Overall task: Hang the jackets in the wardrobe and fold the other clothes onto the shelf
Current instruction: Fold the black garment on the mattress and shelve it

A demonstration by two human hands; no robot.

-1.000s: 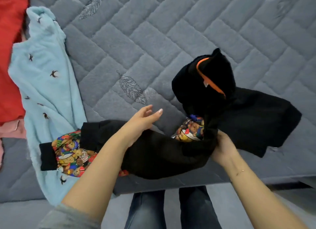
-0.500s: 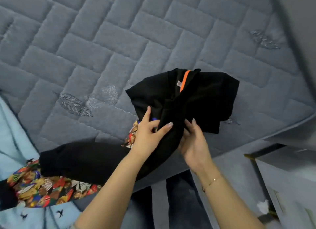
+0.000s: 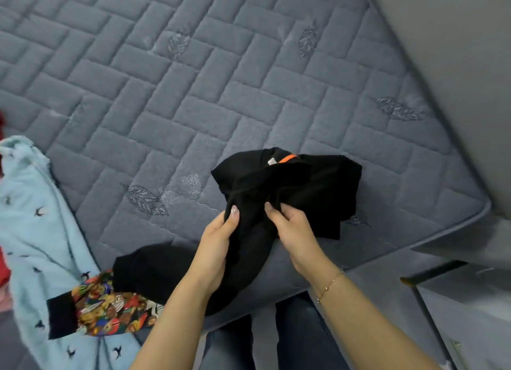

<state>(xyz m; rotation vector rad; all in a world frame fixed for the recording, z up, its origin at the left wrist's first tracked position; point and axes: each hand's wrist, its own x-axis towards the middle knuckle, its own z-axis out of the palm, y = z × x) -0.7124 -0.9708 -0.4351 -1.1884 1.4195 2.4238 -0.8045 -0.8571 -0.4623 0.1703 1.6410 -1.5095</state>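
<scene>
Your left hand (image 3: 218, 239) and right hand (image 3: 293, 228) sit close together, both pinching the bunched black sweatshirt with orange neck tape (image 3: 293, 187), likely gathering it for folding. It lies at the near edge of the grey quilted mattress (image 3: 193, 93); its patterned sleeve (image 3: 110, 309) trails left over the pale blue fleece garment (image 3: 36, 231).

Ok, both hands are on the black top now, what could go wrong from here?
1. The left hand and right hand grip the black garment bunched at its middle, so a fold started from here would likely come out lumpy.
2. Its patterned sleeve trails over the light blue fleece; lifting may drag that along.
3. The garment's lower part hangs past the mattress edge and could slide toward the floor.
</scene>
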